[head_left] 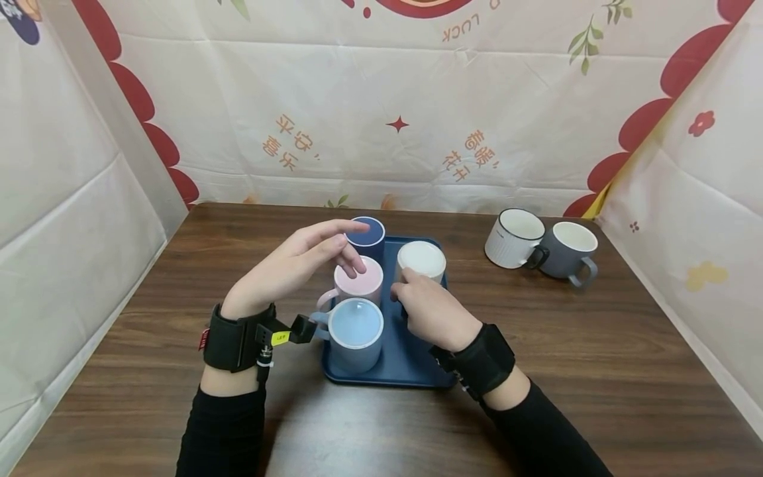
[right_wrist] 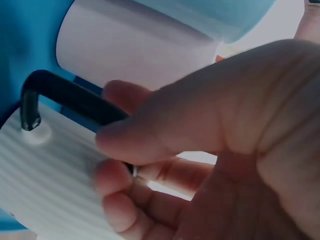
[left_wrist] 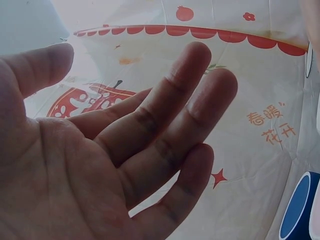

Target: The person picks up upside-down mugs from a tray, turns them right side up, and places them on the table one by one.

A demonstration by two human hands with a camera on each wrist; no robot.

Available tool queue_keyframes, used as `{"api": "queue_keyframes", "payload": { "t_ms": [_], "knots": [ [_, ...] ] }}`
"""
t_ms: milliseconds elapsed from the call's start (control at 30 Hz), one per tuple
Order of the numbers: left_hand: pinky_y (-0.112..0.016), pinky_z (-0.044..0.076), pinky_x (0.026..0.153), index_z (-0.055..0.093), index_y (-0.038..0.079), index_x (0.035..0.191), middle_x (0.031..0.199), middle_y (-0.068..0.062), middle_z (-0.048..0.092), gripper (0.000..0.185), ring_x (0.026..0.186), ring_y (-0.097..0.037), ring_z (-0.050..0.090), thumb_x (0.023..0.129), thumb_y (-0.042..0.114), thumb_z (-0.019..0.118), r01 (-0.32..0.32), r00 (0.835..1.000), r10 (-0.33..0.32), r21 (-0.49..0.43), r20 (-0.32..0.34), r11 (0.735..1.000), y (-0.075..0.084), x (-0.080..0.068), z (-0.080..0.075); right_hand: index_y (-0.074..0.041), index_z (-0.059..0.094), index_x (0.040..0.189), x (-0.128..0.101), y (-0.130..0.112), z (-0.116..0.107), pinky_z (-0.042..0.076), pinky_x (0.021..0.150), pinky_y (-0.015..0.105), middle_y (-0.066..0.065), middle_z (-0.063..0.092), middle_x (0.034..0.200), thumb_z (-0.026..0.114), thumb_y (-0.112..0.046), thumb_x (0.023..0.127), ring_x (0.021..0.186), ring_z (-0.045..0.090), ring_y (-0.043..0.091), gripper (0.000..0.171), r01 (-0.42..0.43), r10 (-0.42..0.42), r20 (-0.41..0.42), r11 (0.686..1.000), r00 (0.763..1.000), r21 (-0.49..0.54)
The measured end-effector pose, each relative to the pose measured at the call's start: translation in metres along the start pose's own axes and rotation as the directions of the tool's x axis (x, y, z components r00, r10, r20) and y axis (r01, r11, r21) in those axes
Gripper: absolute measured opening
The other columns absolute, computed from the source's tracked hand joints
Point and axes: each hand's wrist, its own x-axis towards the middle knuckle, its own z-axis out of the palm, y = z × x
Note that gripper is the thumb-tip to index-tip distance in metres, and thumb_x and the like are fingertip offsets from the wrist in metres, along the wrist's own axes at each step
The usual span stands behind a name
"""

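My right hand (head_left: pixel 438 308) pinches the black handle (right_wrist: pixel 70 100) of a white ribbed mug (head_left: pixel 421 257) with thumb and fingers. That mug stands upright over the back right part of a blue tray (head_left: pixel 411 364). Along the tray's left side, three mugs form a row: dark blue (head_left: pixel 371 233) at the back, pink (head_left: pixel 359 281) in the middle, light blue (head_left: pixel 356 328) in front. Above the pink and dark blue mugs hovers my left hand (head_left: pixel 298 258), its fingers spread and loosely bent, holding nothing in the left wrist view.
Toward the back right of the wooden table (head_left: pixel 596 371) stand a white mug with a black rim (head_left: pixel 505 244) and a grey mug (head_left: pixel 563 250), side by side. A printed cloth (head_left: pixel 357 86) hangs behind the table and along both sides.
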Motion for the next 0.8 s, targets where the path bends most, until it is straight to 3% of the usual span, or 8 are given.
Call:
{"api": "queue_keyframes", "payload": {
  "t_ms": [367, 600, 800],
  "knots": [
    [-0.043, 0.052, 0.093, 0.048, 0.005, 0.143, 0.100, -0.014, 0.071, 0.042, 0.098, -0.026, 0.066, 0.107, 0.025, 0.042, -0.005, 1.000, 0.005, -0.008, 0.001, 1.000, 0.003, 0.001, 0.001, -0.004, 0.070, 0.103, -0.001, 0.010, -0.009, 0.049, 0.065, 0.028, 0.008, 0.053, 0.090, 0.066, 0.011, 0.084, 0.071, 0.053, 0.019, 0.024, 0.017, -0.018, -0.102, 1.000, 0.995, -0.003],
    [-0.050, 0.052, 0.091, 0.047, 0.004, 0.143, 0.101, -0.016, 0.070, 0.043, 0.098, -0.027, 0.066, 0.107, 0.027, 0.043, 0.007, 1.000, -0.007, -0.015, -0.001, 1.000, 0.002, 0.000, 0.001, -0.005, 0.071, 0.094, -0.001, 0.019, -0.015, 0.049, 0.063, 0.028, 0.007, 0.053, 0.086, 0.064, 0.012, 0.081, 0.069, 0.053, 0.018, 0.023, 0.002, -0.001, -0.147, 1.000, 0.989, 0.005],
    [-0.056, 0.050, 0.091, 0.047, 0.004, 0.143, 0.101, -0.012, 0.070, 0.044, 0.098, -0.026, 0.066, 0.107, 0.028, 0.043, 0.020, 1.000, -0.020, -0.019, -0.003, 1.000, 0.000, 0.000, 0.002, -0.006, 0.073, 0.085, -0.003, 0.025, -0.019, 0.046, 0.060, 0.029, 0.005, 0.052, 0.084, 0.074, -0.002, 0.080, 0.068, 0.052, 0.017, 0.007, -0.057, 0.065, -0.176, 0.997, 0.982, 0.050]
  ]
}}
